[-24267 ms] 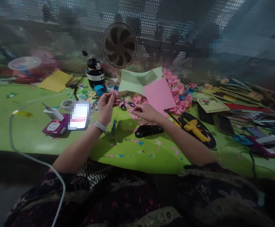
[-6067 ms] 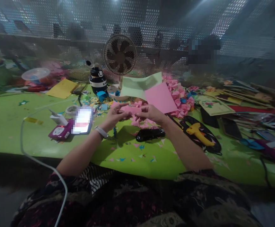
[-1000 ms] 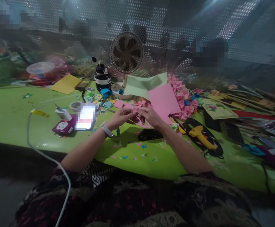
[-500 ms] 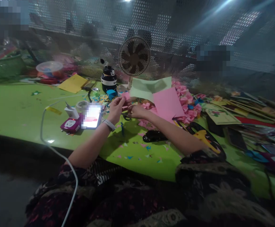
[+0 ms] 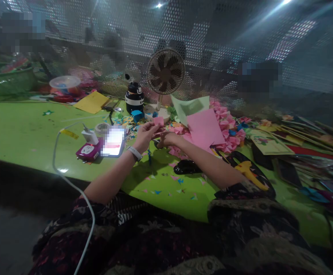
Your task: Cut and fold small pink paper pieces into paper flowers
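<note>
My left hand (image 5: pixel 145 136) is raised over the green table (image 5: pixel 25 133), its fingers pinched on a small folded pink paper (image 5: pixel 158 121). A white watch sits on that wrist. My right hand (image 5: pixel 166 139) rests low beside it, fingers curled over the black scissors (image 5: pixel 156 143) on the table; whether it grips them I cannot tell. Behind the hands lie a pink paper sheet (image 5: pixel 205 126) and a pale green sheet (image 5: pixel 189 107). A heap of folded pink paper flowers (image 5: pixel 226 126) lies to the right of the sheets.
A lit phone (image 5: pixel 114 137) and a purple charger box (image 5: pixel 86 151) with a white cable (image 5: pixel 69 183) lie left of my hands. A small fan (image 5: pixel 166 72) and a black bottle (image 5: pixel 134 100) stand behind. A yellow glue gun (image 5: pixel 250 173) and a black object (image 5: pixel 187 167) lie right. Paper scraps litter the table.
One second ago both hands worked the pink piece together. Now my left hand holds it up alone, and my right hand has dropped to the scissors. The view shifted left.
</note>
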`<state>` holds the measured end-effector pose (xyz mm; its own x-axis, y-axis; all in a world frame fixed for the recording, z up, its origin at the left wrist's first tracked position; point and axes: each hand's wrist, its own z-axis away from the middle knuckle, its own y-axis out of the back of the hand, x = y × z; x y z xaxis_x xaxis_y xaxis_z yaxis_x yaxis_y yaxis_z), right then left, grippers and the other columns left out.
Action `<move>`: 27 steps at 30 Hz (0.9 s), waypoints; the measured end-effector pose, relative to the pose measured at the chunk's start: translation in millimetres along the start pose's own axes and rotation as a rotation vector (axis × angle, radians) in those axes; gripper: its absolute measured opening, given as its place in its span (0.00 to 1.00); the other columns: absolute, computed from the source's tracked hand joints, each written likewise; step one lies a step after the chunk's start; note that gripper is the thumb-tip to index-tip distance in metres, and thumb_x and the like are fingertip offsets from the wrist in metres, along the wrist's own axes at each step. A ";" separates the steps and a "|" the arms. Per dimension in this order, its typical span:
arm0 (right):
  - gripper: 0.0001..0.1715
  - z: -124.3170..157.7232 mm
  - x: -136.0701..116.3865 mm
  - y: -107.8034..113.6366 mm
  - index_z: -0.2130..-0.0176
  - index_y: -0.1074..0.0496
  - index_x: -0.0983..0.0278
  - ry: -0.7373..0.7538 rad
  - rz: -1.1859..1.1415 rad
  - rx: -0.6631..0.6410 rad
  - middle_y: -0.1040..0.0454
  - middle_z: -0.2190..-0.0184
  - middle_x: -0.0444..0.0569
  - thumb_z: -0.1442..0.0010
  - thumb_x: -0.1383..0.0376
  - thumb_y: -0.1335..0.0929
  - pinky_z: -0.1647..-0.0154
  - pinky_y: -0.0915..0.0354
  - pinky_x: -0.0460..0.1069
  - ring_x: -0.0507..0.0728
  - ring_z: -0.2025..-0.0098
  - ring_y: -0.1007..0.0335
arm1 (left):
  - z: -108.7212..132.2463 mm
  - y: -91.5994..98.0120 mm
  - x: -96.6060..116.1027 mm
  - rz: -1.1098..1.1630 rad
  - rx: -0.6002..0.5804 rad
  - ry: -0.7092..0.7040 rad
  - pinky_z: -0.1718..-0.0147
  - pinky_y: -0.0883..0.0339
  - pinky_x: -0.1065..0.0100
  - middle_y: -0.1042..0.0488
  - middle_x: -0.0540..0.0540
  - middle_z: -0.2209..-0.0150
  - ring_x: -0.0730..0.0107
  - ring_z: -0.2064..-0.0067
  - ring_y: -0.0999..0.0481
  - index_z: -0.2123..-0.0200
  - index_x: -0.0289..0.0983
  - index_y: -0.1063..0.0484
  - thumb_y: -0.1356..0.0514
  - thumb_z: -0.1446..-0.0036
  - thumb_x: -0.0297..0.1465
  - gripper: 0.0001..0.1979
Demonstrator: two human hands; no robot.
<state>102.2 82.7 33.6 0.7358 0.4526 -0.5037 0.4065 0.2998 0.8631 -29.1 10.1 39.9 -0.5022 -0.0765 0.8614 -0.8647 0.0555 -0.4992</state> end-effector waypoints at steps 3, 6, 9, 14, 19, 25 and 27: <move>0.17 18.6 4.7 15.7 0.87 0.35 0.61 -0.115 0.000 -0.054 0.34 0.89 0.44 0.60 0.70 0.25 0.77 0.39 0.49 0.55 0.81 0.32 | 2.3 -2.7 2.5 -0.008 -0.010 0.009 0.62 0.26 0.70 0.18 0.47 0.66 0.71 0.65 0.18 0.66 0.35 0.25 0.26 0.53 0.36 0.15; 0.11 47.8 12.9 32.8 0.82 0.31 0.63 -0.181 -0.066 -0.034 0.28 0.84 0.46 0.52 0.67 0.28 0.77 0.37 0.48 0.55 0.80 0.30 | 5.5 -5.7 3.5 -0.020 -0.036 0.015 0.62 0.26 0.71 0.18 0.45 0.66 0.70 0.64 0.18 0.66 0.34 0.24 0.27 0.52 0.35 0.14; 0.11 81.9 21.1 41.2 0.75 0.31 0.64 -0.259 -0.406 0.171 0.27 0.81 0.46 0.54 0.64 0.25 0.78 0.37 0.47 0.53 0.80 0.31 | 9.6 -8.6 1.9 -0.023 -0.059 0.035 0.62 0.26 0.71 0.18 0.44 0.66 0.69 0.62 0.17 0.66 0.34 0.24 0.28 0.51 0.36 0.14; 0.30 125.6 18.9 34.7 0.69 0.31 0.64 -0.195 -0.741 0.324 0.28 0.77 0.44 0.60 0.46 0.22 0.79 0.42 0.45 0.49 0.78 0.37 | 16.4 -13.4 -4.9 0.012 -0.079 0.095 0.61 0.27 0.71 0.17 0.45 0.63 0.69 0.60 0.17 0.66 0.35 0.24 0.28 0.50 0.36 0.12; 0.35 137.4 3.5 26.8 0.70 0.35 0.63 -0.166 -0.704 0.299 0.33 0.77 0.40 0.63 0.41 0.22 0.76 0.46 0.45 0.49 0.75 0.40 | 19.8 -16.1 -9.8 0.060 -0.064 0.119 0.57 0.27 0.68 0.18 0.46 0.63 0.69 0.58 0.18 0.68 0.36 0.24 0.28 0.50 0.34 0.11; 0.33 136.8 -0.1 22.3 0.70 0.36 0.61 -0.144 -0.624 0.298 0.35 0.76 0.39 0.59 0.41 0.23 0.73 0.42 0.46 0.50 0.72 0.38 | 19.8 -15.2 -9.4 0.045 -0.056 0.113 0.56 0.28 0.67 0.18 0.46 0.62 0.69 0.57 0.19 0.68 0.37 0.24 0.28 0.51 0.36 0.11; 0.34 136.8 0.5 20.9 0.70 0.37 0.61 -0.142 -0.627 0.290 0.36 0.76 0.39 0.60 0.41 0.23 0.72 0.42 0.47 0.51 0.72 0.38 | 20.2 -15.3 -9.7 0.041 -0.061 0.111 0.56 0.27 0.67 0.19 0.46 0.61 0.69 0.58 0.19 0.68 0.37 0.23 0.28 0.50 0.36 0.11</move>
<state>185.2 -25.7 56.5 0.3709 0.1474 -0.9169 0.8906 0.2232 0.3962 -11.2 -10.1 37.2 -0.5303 0.0375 0.8470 -0.8394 0.1170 -0.5308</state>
